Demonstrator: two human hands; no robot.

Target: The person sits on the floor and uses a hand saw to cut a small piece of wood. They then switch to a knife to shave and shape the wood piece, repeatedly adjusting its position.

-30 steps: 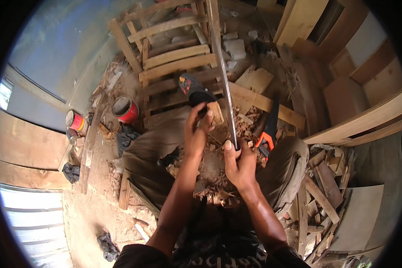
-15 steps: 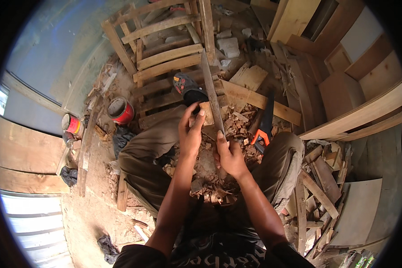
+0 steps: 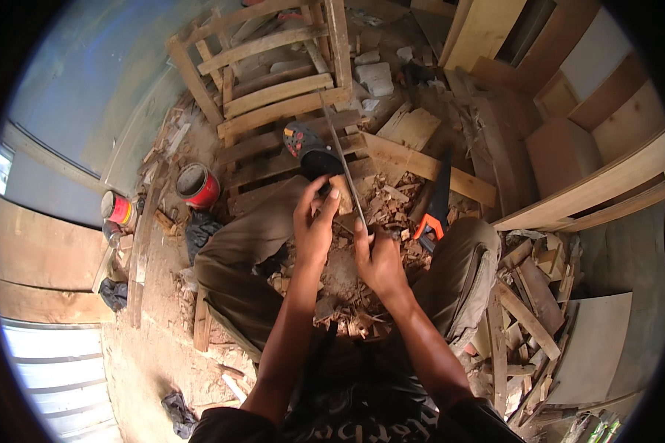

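Near the floor's left edge (image 3: 151, 362) stand two red cans: one (image 3: 118, 209) by the wall, the other (image 3: 206, 194) open-topped and farther in. Three black plastic bags lie about them, one (image 3: 114, 294) below the outer can, one (image 3: 177, 412) toward the lower edge, one (image 3: 202, 233) beside the inner can. Next comes one slatted wooden frame (image 3: 277, 88), then one dark clog (image 3: 301, 139) bearing small coloured charms. The left hand (image 3: 315, 221) grips one wooden block (image 3: 340, 196), just below the clog. One long thin blade (image 3: 338, 142) slants close along the block's right side; whether they touch is unclear. The right hand (image 3: 379, 257) is closed around the blade's lower end. Rightward lie one orange-handled handsaw (image 3: 445, 184) and one heap of scrap wood (image 3: 532, 303).
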